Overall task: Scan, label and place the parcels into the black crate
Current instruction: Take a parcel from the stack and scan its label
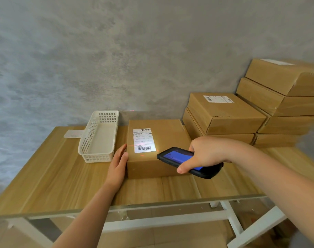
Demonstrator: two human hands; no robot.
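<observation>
A brown cardboard parcel (167,138) lies flat in the middle of the wooden table (50,176), a white shipping label (143,140) with barcodes on its top. My left hand (117,163) rests flat against the parcel's left side with straight fingers. My right hand (206,153) grips a black handheld scanner (181,158) with a lit blue screen, held just above the parcel's near right corner and aimed at the label. Reddish scan light falls on the label's lower barcode. No black crate is in view.
A white perforated plastic basket (99,138) stands left of the parcel, with a strip of white labels (73,134) behind it. Several stacked cardboard boxes (242,113) fill the table's back right against a grey wall. White table frame bars show below the front edge.
</observation>
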